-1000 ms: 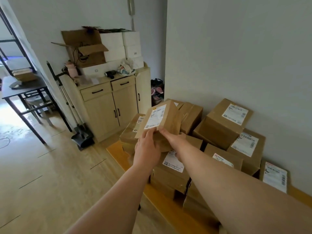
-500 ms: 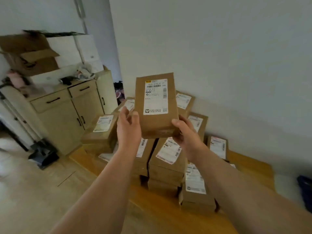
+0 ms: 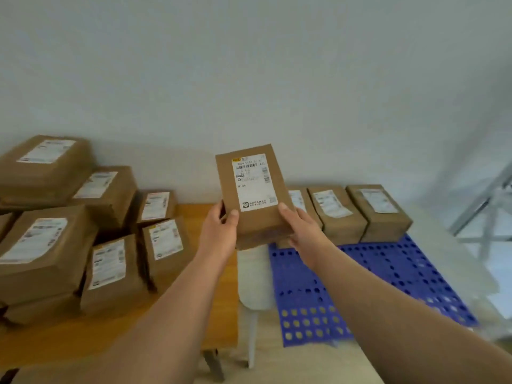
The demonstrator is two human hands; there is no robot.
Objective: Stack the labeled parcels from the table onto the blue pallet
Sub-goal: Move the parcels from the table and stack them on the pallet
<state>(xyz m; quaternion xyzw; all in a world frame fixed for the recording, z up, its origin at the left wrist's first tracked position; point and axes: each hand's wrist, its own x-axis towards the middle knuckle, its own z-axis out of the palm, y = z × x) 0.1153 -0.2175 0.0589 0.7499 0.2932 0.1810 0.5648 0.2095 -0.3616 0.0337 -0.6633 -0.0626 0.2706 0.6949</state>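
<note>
Both hands, left (image 3: 219,231) and right (image 3: 300,231), grip one labeled parcel (image 3: 253,195) mid-carry; next, judging by the layout, it needs lowering onto the blue pallet (image 3: 388,275) beside the row of parcels (image 3: 357,214).

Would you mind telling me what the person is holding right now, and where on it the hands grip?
A labeled parcel, held upright by its lower end: left hand on the lower left edge, right hand on the lower right.

view: your single head camera, wide-angle | facing: forward and down toward the wall | near: your forearms and held parcel (image 3: 253,189) fill the centre | left: wooden table (image 3: 194,322) | right: blue pallet (image 3: 388,275) | overlap: none, one view only
</note>
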